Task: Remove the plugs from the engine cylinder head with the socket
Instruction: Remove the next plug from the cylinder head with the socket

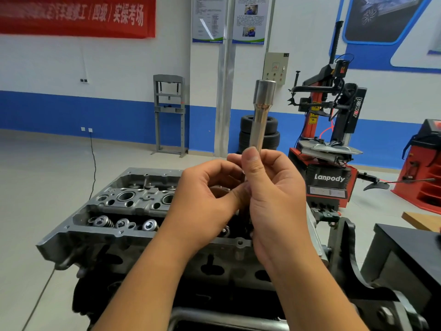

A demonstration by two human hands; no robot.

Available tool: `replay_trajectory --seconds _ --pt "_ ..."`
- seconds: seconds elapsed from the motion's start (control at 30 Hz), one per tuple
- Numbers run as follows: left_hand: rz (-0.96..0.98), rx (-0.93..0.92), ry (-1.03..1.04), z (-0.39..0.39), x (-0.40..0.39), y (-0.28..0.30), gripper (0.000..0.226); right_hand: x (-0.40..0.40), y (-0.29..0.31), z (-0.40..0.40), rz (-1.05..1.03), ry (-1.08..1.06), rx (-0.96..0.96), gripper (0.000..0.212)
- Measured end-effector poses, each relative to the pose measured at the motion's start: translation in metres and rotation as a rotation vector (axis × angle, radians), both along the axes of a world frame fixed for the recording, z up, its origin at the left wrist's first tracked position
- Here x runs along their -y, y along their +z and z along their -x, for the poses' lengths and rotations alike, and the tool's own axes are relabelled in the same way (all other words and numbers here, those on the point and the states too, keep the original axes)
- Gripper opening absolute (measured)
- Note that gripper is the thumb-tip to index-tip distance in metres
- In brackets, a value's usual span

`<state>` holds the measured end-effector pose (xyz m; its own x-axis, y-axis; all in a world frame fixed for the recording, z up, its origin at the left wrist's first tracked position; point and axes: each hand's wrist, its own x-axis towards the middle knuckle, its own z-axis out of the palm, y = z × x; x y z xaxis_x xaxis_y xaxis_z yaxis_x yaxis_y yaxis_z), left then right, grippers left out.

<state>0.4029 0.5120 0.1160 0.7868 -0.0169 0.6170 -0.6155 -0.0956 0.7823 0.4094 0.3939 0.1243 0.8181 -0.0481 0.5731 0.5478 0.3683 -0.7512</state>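
Right hand (269,187) grips long spark-plug socket (261,115) upright above cylinder head (133,206), left hand (210,194) curled at its lower end, contents hidden; risk: a loose plug could drop into the valve springs (124,222).

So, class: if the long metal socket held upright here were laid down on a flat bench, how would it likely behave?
The socket is round and smooth, so it would probably roll. Its polished steel looks stiff, likely heavy for its size, and perhaps slippery in the right hand.
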Motion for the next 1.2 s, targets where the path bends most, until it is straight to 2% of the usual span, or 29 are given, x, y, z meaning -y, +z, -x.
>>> replay_trajectory --seconds 0.07,0.17,0.23,0.37,0.5,0.63,0.7,0.97,1.03,1.13,1.2 --pt "-0.011 -0.016 0.001 0.0007 -0.001 0.0 0.026 0.0003 -0.0002 -0.0006 0.014 0.007 -0.004 0.022" --pt "-0.071 -0.072 -0.148 0.0016 -0.0031 0.0012 0.031 0.0005 -0.0009 -0.0011 0.037 -0.021 -0.005 0.029" --pt "-0.068 -0.091 -0.178 0.0011 -0.0023 0.0016 0.029 0.0005 -0.0006 -0.0013 0.038 -0.029 -0.003 0.032" --pt "-0.018 -0.052 -0.049 0.0013 0.002 0.0034 0.03 -0.0002 0.0007 -0.0011 0.016 0.022 -0.022 0.028" --pt "-0.008 -0.014 0.048 -0.0014 0.0004 -0.0015 0.027 -0.0002 0.001 0.0 0.013 0.016 0.0 0.036" --pt "-0.065 -0.067 -0.16 0.0007 -0.0037 0.0006 0.028 0.0002 -0.0007 -0.0008 0.067 -0.035 0.018 0.034" --pt "-0.05 -0.083 -0.188 0.0008 -0.0035 0.0003 0.03 -0.0004 0.0 -0.0012 0.07 -0.049 0.014 0.035" --pt "0.027 0.0 0.035 -0.0004 0.0019 -0.0014 0.022 -0.0021 -0.0008 -0.0018 0.015 -0.01 -0.003 0.034" --pt "0.015 -0.014 -0.02 -0.0006 -0.0016 -0.0015 0.024 -0.0028 -0.0015 -0.0024 0.046 -0.025 0.008 0.029" --pt "-0.008 -0.078 -0.182 0.0002 -0.0048 -0.0011 0.029 -0.0024 -0.0015 -0.0039 0.075 -0.078 0.028 0.038" --pt "-0.006 -0.081 -0.158 -0.0006 -0.0029 -0.0005 0.027 -0.0018 -0.0009 -0.0043 0.059 -0.067 0.01 0.041"
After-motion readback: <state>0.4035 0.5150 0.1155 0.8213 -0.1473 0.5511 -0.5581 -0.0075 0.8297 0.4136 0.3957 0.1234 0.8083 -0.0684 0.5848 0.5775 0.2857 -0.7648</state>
